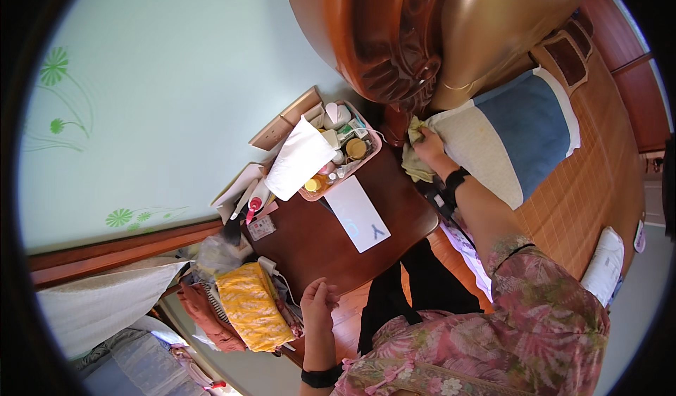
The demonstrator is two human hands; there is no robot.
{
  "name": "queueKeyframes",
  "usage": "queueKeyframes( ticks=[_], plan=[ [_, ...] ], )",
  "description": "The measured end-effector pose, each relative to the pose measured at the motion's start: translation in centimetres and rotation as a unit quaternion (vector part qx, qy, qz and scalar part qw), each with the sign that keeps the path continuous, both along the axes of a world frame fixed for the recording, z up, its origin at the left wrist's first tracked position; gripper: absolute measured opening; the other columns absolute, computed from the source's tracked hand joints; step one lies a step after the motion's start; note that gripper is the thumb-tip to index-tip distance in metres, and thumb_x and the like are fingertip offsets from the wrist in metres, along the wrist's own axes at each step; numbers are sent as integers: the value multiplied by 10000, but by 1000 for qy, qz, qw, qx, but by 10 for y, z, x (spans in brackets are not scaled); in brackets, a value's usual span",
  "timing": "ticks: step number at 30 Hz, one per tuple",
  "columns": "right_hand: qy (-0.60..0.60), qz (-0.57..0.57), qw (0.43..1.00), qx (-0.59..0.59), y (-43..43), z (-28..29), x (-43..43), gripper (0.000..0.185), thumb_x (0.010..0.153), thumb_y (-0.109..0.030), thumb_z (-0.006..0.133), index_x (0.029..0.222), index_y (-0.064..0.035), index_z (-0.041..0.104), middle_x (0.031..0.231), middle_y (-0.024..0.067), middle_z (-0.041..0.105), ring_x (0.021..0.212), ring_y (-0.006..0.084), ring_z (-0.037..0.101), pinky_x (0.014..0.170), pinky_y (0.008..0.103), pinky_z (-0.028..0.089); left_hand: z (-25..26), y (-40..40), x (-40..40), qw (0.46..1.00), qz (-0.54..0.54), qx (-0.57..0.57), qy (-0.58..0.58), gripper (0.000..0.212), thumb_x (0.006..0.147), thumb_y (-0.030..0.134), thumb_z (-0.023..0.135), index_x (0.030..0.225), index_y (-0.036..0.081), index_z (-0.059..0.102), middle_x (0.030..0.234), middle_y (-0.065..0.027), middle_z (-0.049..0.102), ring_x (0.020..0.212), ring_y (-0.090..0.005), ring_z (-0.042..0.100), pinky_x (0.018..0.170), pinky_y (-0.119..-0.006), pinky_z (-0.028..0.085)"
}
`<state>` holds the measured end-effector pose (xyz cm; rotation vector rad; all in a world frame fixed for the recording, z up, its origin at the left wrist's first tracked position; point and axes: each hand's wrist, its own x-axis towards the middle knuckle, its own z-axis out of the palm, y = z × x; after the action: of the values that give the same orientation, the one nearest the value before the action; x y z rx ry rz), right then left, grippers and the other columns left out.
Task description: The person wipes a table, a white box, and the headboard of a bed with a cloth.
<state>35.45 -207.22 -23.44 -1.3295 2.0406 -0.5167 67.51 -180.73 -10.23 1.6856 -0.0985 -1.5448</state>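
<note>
My right hand (pixel 429 147) grips a crumpled yellow-green cloth (pixel 415 163) between the small dark wooden table (pixel 296 251) and the bed. Close by is the carved wooden headboard (pixel 393 74). My left hand (pixel 319 301) hangs over the table's near edge, fingers loosely curled, with nothing seen in it. A white box or card with letters (pixel 359 215) lies on the table. Beyond it stands a pink basket (pixel 371 150) packed with bottles, jars and small boxes. A white sheet or tissue (pixel 303 158) covers part of that basket.
Folded clothes, a yellow patterned one (pixel 253 306) on top, are stacked at the table's left corner beside a clear plastic bag (pixel 217 254). On the bed's woven mat (pixel 560 206) lies a blue and beige pillow (pixel 528 132). A wall socket panel (pixel 285 121) is behind the basket.
</note>
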Motion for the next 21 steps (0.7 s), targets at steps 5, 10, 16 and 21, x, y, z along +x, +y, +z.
queueKeyframes(
  ticks=[5, 10, 16, 21],
  plan=[
    [82, 110, 978, -155, 17, 1, 13, 322, 651, -145, 575, 946, -20, 539, 900, 191, 561, 839, 353, 543, 727, 406, 442, -14, -4, -7, 1000, -4, 25, 5, 146, 852, 123, 496, 976, 50, 521, 744, -81, 602, 510, -136, 552, 413, -236, 423],
    [164, 267, 939, -145, 8, 20, 54, 286, 689, -114, 536, 961, -25, 520, 980, 144, 543, 895, 304, 542, 753, 371, 456, -21, -6, -5, 1000, -1, 25, -3, 150, 853, 125, 496, 981, 49, 519, 741, -87, 604, 512, -136, 552, 414, -231, 414],
    [196, 264, 944, 17, -39, 12, 79, 355, 712, -98, 573, 1046, -26, 477, 986, 169, 565, 890, 302, 569, 753, 376, 462, -29, -3, -7, 999, -3, 54, -9, 160, 851, 131, 502, 988, 50, 517, 746, -90, 602, 510, -140, 547, 417, -235, 416],
    [227, 314, 922, 26, -18, 2, 68, 389, 737, -172, 563, 1080, -34, 441, 995, 155, 567, 831, 306, 595, 687, 394, 486, -33, -6, -15, 998, -5, 62, 0, 162, 851, 137, 504, 990, 53, 515, 739, -86, 598, 509, -140, 543, 420, -238, 422]
  ],
)
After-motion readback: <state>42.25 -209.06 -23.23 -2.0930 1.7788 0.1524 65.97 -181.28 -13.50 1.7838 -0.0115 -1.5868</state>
